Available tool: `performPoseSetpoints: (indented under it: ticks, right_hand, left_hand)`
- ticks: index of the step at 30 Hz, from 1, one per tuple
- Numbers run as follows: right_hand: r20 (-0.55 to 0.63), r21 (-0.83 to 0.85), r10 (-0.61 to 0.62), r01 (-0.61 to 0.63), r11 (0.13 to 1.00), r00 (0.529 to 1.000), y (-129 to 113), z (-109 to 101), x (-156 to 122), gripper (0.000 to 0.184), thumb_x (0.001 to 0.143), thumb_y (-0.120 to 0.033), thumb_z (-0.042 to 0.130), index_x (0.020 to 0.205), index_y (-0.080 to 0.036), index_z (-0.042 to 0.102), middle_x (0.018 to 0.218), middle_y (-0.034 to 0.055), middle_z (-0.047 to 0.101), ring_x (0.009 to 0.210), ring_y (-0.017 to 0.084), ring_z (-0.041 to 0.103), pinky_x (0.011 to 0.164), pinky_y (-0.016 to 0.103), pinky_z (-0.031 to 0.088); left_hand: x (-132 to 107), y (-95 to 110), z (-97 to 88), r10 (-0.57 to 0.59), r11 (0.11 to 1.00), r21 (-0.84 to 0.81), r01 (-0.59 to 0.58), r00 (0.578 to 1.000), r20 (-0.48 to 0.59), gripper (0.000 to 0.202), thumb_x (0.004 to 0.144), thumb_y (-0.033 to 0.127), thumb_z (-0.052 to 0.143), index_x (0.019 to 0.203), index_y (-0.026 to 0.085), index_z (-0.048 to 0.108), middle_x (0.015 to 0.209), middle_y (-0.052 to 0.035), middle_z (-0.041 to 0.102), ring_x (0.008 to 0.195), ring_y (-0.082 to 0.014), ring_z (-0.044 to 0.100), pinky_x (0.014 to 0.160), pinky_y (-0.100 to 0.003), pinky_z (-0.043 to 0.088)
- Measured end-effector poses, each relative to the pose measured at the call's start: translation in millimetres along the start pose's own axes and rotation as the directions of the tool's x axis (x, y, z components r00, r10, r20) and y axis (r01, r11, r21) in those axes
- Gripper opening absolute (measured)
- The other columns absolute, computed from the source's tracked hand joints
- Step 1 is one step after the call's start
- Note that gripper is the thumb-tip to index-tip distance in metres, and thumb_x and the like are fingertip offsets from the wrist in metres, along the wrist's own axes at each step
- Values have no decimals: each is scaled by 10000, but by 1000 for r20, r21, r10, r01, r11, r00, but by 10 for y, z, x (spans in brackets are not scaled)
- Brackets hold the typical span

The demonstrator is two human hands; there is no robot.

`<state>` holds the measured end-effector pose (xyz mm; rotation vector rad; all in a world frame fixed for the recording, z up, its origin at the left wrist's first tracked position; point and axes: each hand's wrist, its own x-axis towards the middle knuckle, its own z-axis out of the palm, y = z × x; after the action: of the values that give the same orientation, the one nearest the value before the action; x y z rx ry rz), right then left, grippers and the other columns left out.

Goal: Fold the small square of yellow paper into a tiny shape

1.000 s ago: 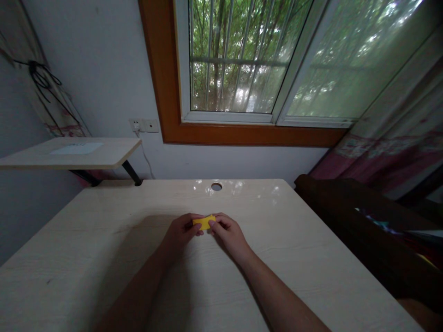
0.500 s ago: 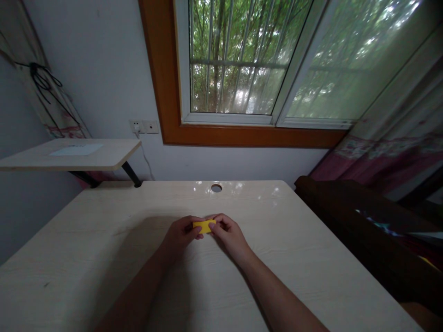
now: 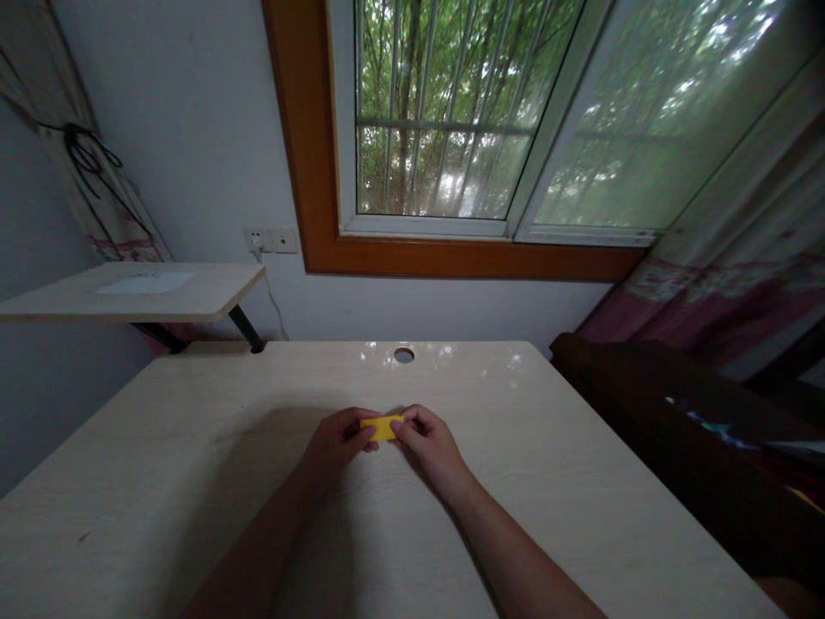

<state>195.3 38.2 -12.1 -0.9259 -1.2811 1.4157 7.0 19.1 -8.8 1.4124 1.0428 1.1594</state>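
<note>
yellow piece in the head view: it sits a little below the middle of the view, toward six o'clock, held between the two hands over the pale desk. it shows as a small, flat, oblong shape, its long side running roughly from nine to three o'clock. whether its underside touches the desk, i cannot tell.

the left hand has the nine o'clock end in a narrow pinch, thumb on the near face and fingers curled behind. the right hand pinches the three o'clock end the same way, its thumb close to the other one. the hidden fingertips cannot be made out.

by its look, i'd judge it very light and thin, probably folded paper or something like it: soft enough to bend or crease, not slippery, easily crumpled under a hard squeeze. the short ends seem the best hold, with gentle thumb pressure leaving the middle flat.

from the piece, a round desk hole lies between twelve and one o'clock, a raised shelf at ten, and dark furniture at three.
</note>
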Motion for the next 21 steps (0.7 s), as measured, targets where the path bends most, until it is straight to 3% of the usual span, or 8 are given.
performPoseSetpoints:
  ticks: [21]
  right_hand:
    - [-11, -20, -11, 11, 1000, 1000, 21, -8, 8, 288, 751, -410, 737, 747, -169, 577, 581, -59, 426, 544, 94, 391, 523, 231, 288]
  left_hand:
    - [18, -27, 2, -10, 999, 35, 10, 1000, -7, 288, 822, 303, 636, 1058, 146, 682, 903, -50, 713, 699, -150, 696, 671, -281, 588]
